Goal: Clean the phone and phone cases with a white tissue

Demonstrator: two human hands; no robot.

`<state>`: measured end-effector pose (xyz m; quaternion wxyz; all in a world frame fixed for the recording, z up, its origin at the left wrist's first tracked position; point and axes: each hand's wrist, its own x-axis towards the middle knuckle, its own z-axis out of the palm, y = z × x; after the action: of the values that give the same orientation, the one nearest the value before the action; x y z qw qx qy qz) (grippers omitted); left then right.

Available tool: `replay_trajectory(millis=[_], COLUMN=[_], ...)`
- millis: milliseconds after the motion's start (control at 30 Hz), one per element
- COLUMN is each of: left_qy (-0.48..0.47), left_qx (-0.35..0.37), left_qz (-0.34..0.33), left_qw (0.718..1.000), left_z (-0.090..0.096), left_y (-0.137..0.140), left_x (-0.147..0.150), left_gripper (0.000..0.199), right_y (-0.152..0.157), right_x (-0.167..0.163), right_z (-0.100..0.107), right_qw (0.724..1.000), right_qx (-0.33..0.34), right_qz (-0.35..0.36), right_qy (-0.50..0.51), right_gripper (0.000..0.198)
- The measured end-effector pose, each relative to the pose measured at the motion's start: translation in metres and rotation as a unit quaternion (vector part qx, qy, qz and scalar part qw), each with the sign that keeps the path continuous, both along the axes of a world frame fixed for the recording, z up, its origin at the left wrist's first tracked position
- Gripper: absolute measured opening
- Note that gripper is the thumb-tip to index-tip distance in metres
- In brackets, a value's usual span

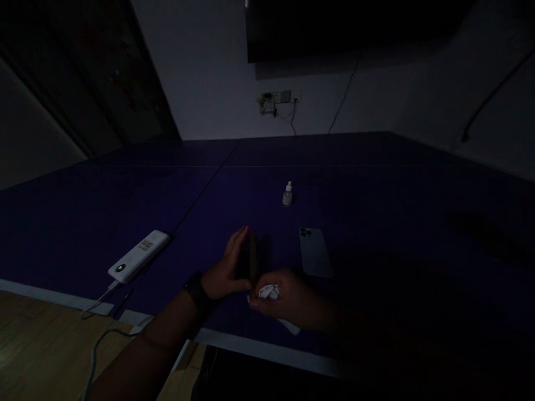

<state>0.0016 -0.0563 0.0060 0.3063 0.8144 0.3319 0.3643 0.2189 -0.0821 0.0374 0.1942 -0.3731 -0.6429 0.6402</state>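
My left hand (228,270), with a dark band at the wrist, has its fingers stretched along a thin, brownish flat object (253,256). This object stands on edge, narrow side towards me, and its kind cannot be made out in the dim light. Bunched in my closed right hand (288,298) is a crumpled white tissue or cloth (270,291), held against the near end of the flat object. A pale end hangs out below that hand. Right of my hands lies a phone (315,253), its camera side up. Beyond them a small dropper bottle (287,196) stands upright.
On the left of the dark blue table (188,184) lies a white power bank (140,256), its lit display showing. A pale cable (98,345) drops over the near edge. At the far wall are sockets (280,98) with cords, under a dark screen (334,33).
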Motion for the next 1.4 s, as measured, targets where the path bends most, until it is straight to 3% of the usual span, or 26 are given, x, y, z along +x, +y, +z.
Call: replay_trajectory(millis=[167,267,367,433,500,567,667,800,900,1133,1400], left_qy=[0.046,0.058,0.058,0.055,0.05,0.046,0.04,0.044,0.051,0.046,0.043], left_qx=[0.018,0.016,0.018,0.02,0.022,0.019,0.017,0.018,0.014,0.015,0.022], left_qz=[-0.049,-0.044,-0.044,-0.046,-0.047,-0.048,-0.049,-0.045,-0.041,-0.046,-0.063], left_qw=[0.998,0.997,0.997,0.997,0.997,0.998,0.998,0.998,0.998,0.998,0.997], left_z=[-0.008,-0.012,-0.011,-0.009,-0.006,-0.005,-0.005,-0.006,-0.006,-0.005,-0.006], left_y=[0.003,0.003,0.003,0.003,0.003,0.003,0.003,0.004,0.005,0.004,0.007], left_x=[-0.005,-0.003,-0.001,-0.001,-0.001,0.0,0.001,0.001,0.001,0.003,0.003], left_gripper=[0.141,0.138,0.131,0.13,0.13,0.129,0.129,0.13,0.13,0.128,0.126], right_y=[0.004,0.006,0.014,0.025,0.038,0.047,0.051,0.039,0.029,0.016,0.033], right_x=[-0.002,-0.002,0.006,0.017,0.027,0.034,0.035,0.026,0.018,0.01,0.012], right_z=[-0.01,-0.012,-0.009,-0.007,-0.005,-0.006,-0.011,-0.016,-0.018,-0.015,-0.02], right_qw=[1.0,1.0,0.999,0.996,0.988,0.961,0.884,0.788,0.752,0.736,0.725], right_qx=[-0.006,0.008,0.008,0.044,0.136,0.27,0.459,0.576,0.603,0.614,0.635], right_qz=[-0.016,-0.008,0.049,0.075,0.058,0.032,0.072,0.189,0.231,0.272,0.191], right_qy=[0.01,0.015,0.003,-0.026,-0.051,-0.049,-0.041,-0.102,-0.136,-0.091,-0.186], right_gripper=[0.021,0.023,0.028,0.028,0.023,0.023,0.033,0.029,0.019,0.018,0.017])
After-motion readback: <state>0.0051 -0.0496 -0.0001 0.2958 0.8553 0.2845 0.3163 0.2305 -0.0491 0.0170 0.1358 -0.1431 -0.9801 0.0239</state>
